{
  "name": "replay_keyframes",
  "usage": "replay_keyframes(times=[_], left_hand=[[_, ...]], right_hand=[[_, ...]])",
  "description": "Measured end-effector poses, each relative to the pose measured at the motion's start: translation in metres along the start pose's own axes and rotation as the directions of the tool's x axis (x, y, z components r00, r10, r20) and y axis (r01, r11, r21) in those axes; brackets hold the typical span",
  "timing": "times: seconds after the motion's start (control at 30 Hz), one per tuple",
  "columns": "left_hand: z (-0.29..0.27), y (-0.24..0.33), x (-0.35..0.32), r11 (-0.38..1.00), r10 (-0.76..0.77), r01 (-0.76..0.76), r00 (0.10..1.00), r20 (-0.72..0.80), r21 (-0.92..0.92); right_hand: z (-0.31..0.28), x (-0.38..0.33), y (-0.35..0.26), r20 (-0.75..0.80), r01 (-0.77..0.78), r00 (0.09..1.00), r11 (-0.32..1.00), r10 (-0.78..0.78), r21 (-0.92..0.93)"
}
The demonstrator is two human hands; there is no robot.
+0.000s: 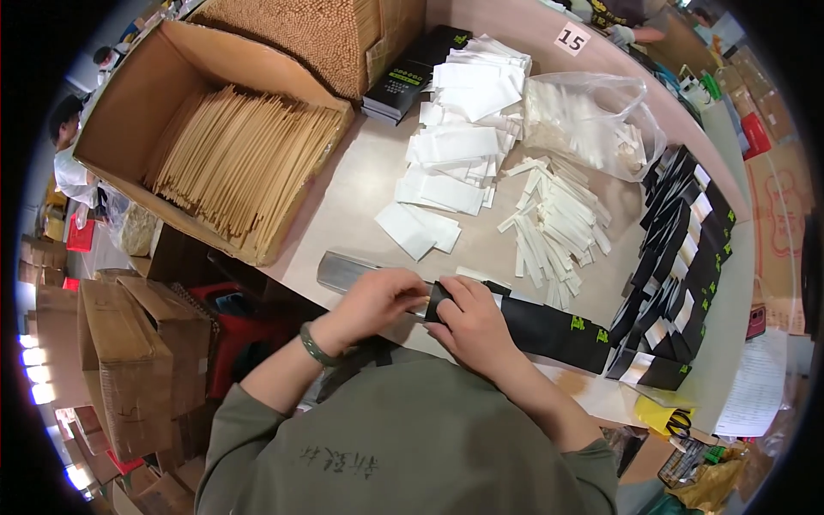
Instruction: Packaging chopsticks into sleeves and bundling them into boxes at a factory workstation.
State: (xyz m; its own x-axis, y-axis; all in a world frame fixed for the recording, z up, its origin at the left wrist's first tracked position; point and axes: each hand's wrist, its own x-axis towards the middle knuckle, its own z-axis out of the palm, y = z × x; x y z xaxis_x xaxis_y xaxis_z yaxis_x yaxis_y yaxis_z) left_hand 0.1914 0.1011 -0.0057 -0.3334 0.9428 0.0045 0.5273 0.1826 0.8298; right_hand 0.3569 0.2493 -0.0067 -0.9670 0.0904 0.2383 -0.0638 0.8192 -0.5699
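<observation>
A long black paper sleeve (554, 333) with green print lies near the table's front edge. My right hand (472, 318) is closed over its left end, fingers on top and thumb at the near side. My left hand (378, 299) is pinched at the sleeve's left opening. Small pale ends show by its fingertips, but what it holds is mostly hidden. Beneath and beyond my left hand, a grey metal trough (342, 273) points to the left. Just past my hands are loose white paper slips (418, 230) and a heap of narrow white strips (558, 223).
A cardboard box (129, 142) of thin wooden sticks (245, 163) stands at left, another full box (300, 39) behind it. Black sleeves (412, 77) are stacked at the back; many banded ones (687, 275) line the right. A clear plastic bag (592, 120) sits by the raised rim.
</observation>
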Motion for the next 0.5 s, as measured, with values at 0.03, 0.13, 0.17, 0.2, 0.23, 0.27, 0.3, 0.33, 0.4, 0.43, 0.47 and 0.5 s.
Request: replay_keyframes(times=[0.03,0.13,0.17,0.2,0.23,0.27,0.3,0.33,0.4,0.43,0.47,0.5], left_hand=[[0.007,0.005,0.001,0.995,0.075,-0.071,0.996,-0.056,0.071],[0.004,-0.001,-0.007,0.988,-0.1,0.126,0.963,-0.25,0.088],[0.004,-0.003,-0.008,0.961,-0.226,0.27,0.896,-0.382,0.065],[0.007,-0.006,-0.008,0.955,-0.224,0.278,0.907,-0.357,0.107],[0.015,-0.001,-0.005,0.954,-0.227,0.282,0.904,-0.362,0.105],[0.031,0.01,0.001,0.967,-0.256,0.246,0.925,-0.281,-0.071],[0.041,0.016,0.003,0.945,-0.263,0.213,0.946,-0.189,-0.247],[0.043,0.018,-0.001,0.946,-0.26,0.211,0.947,-0.187,-0.247],[0.046,0.019,-0.004,0.868,-0.15,0.101,0.987,-0.063,-0.486],[0.034,0.025,0.0,0.868,-0.132,0.092,0.99,-0.047,-0.487],[0.011,0.031,-0.004,0.999,0.034,-0.039,0.983,-0.18,-0.022],[-0.007,0.029,-0.008,0.882,0.243,-0.119,0.943,-0.225,0.456]], right_hand=[[0.0,0.003,-0.001,0.004,-0.001,1.0,1.0,0.001,-0.02],[-0.009,0.004,-0.006,0.018,-0.05,0.998,0.994,0.052,-0.102],[-0.009,0.003,-0.006,0.018,-0.056,0.998,0.985,0.06,-0.163],[-0.008,0.002,-0.006,0.022,-0.055,0.998,0.985,0.059,-0.162],[-0.006,0.001,-0.005,0.017,-0.043,0.999,0.987,0.046,-0.155],[-0.005,0.001,-0.005,0.012,-0.033,0.999,0.989,0.035,-0.147],[-0.007,0.001,-0.003,0.011,-0.034,0.999,0.988,0.037,-0.149],[-0.01,0.001,-0.001,0.025,-0.035,0.999,0.991,0.038,-0.128],[-0.012,0.0,0.003,-0.009,-0.023,1.0,0.998,0.023,-0.065],[-0.019,0.001,0.002,-0.021,-0.04,0.999,0.996,0.039,-0.077],[-0.03,0.002,-0.004,0.011,-0.058,0.998,0.996,0.059,-0.07],[-0.034,0.001,-0.008,0.046,-0.074,0.996,0.995,0.077,-0.059]])
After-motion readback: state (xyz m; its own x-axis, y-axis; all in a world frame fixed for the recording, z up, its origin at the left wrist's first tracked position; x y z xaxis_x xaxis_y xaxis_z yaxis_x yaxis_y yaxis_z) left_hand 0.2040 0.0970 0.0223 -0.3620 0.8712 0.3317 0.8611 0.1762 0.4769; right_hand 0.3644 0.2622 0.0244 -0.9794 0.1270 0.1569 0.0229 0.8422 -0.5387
